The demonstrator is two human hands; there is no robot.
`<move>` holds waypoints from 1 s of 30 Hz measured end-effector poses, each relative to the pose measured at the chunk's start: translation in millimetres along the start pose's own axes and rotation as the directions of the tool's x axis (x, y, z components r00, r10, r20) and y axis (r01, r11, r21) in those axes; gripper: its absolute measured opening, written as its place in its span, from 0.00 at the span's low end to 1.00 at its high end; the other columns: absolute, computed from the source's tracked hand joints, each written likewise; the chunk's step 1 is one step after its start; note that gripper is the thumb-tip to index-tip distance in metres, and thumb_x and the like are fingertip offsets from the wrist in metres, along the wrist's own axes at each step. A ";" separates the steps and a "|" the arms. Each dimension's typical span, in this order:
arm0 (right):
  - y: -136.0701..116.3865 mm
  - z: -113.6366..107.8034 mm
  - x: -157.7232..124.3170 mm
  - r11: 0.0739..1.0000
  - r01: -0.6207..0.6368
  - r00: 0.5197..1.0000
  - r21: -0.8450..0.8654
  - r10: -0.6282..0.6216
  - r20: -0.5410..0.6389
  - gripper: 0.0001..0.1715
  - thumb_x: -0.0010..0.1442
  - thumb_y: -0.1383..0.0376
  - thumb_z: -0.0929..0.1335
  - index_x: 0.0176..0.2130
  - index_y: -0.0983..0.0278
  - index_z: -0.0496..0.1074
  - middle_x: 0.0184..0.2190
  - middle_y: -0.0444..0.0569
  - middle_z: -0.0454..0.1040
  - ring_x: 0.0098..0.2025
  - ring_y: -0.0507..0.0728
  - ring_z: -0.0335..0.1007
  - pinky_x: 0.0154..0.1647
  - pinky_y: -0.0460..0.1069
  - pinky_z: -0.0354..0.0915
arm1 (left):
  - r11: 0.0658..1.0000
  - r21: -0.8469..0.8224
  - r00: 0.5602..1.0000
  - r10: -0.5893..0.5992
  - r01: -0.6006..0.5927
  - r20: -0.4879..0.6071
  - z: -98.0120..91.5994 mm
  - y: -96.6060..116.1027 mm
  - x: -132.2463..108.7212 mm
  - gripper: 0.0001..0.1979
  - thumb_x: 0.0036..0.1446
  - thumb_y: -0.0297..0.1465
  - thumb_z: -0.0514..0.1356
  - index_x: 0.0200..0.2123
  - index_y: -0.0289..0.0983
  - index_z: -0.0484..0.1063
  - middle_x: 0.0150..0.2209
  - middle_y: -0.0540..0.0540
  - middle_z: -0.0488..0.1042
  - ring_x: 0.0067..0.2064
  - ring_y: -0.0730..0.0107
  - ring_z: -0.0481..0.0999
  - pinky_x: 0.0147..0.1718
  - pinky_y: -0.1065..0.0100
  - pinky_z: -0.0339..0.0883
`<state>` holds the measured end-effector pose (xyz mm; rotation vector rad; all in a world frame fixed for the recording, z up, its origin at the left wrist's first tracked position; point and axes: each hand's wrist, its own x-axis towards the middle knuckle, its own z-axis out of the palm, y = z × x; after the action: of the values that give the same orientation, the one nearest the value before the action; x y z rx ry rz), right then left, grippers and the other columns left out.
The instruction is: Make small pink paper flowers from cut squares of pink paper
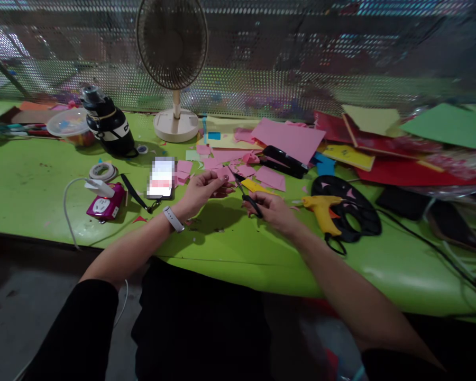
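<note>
In the head view my right hand (275, 211) is closed around the black handles of a pair of scissors (254, 205). The blades point up and left, towards the fingertips of my other hand. My left hand (204, 191), with a pale watch band (173, 219) on its wrist, has thumb and fingers pinched together; what is between them, if anything, is too small to make out. Both hands hover over the front of the green table. Cut pieces of pink paper (272, 178) lie just beyond them, and a yellow object (256, 186) sits behind the scissors.
At the back stands a fan (176, 126), with a black bottle (113, 129) left of it. A phone (161, 178), tape roll (103, 171) and purple plug adapter (106, 205) lie left. On the right are a stapler (284, 161), yellow glue gun (322, 212) and stacked coloured sheets (448, 126).
</note>
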<state>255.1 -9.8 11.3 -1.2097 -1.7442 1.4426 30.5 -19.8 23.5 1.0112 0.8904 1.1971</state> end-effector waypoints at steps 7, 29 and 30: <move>-1.5 -2.5 -0.5 1.000 0.003 1.000 -0.007 -0.003 -0.016 0.29 0.47 0.40 0.77 0.30 0.61 0.74 0.26 0.45 0.73 0.27 0.52 0.65 0.28 0.48 0.61 | 0.998 -0.068 0.998 -0.020 0.016 -0.055 2.2 7.1 1.1 0.12 0.58 0.35 0.69 0.35 0.34 0.72 0.33 0.45 0.81 0.35 0.71 0.83 0.40 0.66 0.76; -0.9 -1.9 -0.8 0.999 -0.016 1.000 0.030 0.016 -0.008 0.30 0.46 0.40 0.77 0.29 0.62 0.73 0.23 0.44 0.71 0.25 0.51 0.62 0.26 0.48 0.56 | 0.998 -0.046 0.999 -0.039 0.039 -0.010 -2.9 3.7 2.9 0.10 0.58 0.35 0.68 0.37 0.35 0.75 0.32 0.46 0.81 0.35 0.72 0.82 0.42 0.66 0.75; -0.9 -2.2 -0.8 0.999 -0.015 1.000 0.038 0.015 -0.003 0.30 0.46 0.40 0.77 0.29 0.62 0.73 0.24 0.44 0.71 0.25 0.51 0.62 0.26 0.48 0.57 | 0.999 -0.042 0.999 -0.035 0.035 -0.007 -3.2 3.2 3.2 0.10 0.58 0.35 0.68 0.37 0.34 0.75 0.32 0.46 0.81 0.35 0.72 0.82 0.42 0.66 0.75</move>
<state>257.1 -9.5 12.8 -1.2073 -1.7010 1.4751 27.0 -16.0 25.5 0.9549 0.8823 1.1863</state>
